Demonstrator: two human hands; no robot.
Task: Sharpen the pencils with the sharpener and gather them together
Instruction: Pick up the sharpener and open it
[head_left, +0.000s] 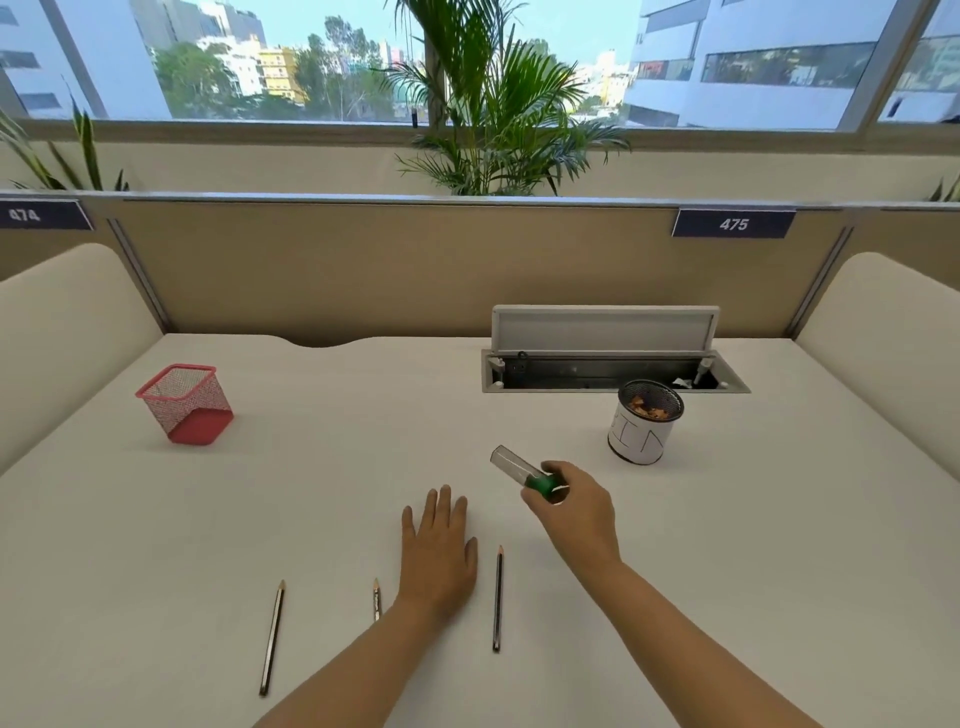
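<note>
on the white desk (727, 545), near edge, item by item:

pencils, three, lying flat and roughly parallel, tips toward 12 o'clock, well apart from one another. left pencil (272, 638) at 7 o'clock of the left hand; middle pencil (376, 598) at 8 o'clock of that hand, its lower part hidden by the wrist; right pencil (497, 598) just beside the hand at 3 o'clock, not touching it. all three tips look pointed, though too small to say how sharp. spread out rather than gathered, so the gathering step looks not yet done.

left hand (439, 553), palm down, fingers straight and close together, resting on the desk between the middle and right pencils, holding nothing. judged to be placed for reaching either neighbour.

right hand (576, 506), at 2 o'clock of the left hand, fingers and thumb curled round the green body of the sharpener (524, 474). its clear shavings tube sticks out past the fingertips toward 10 o'clock, tilted up. no pencil is in it. held clear of the desk, probably for carrying or emptying.

black mesh cup (645, 422), paper-wrapped, upright at 1 o'clock of the right hand, near it; shavings show inside, so it likely serves as the waste bin.

red mesh holder (187, 405), tilted, well apart at 10 o'clock of the left hand; a likely place for collecting the pencils.

open cable tray (613, 371), behind the black cup at 12 o'clock.
</note>
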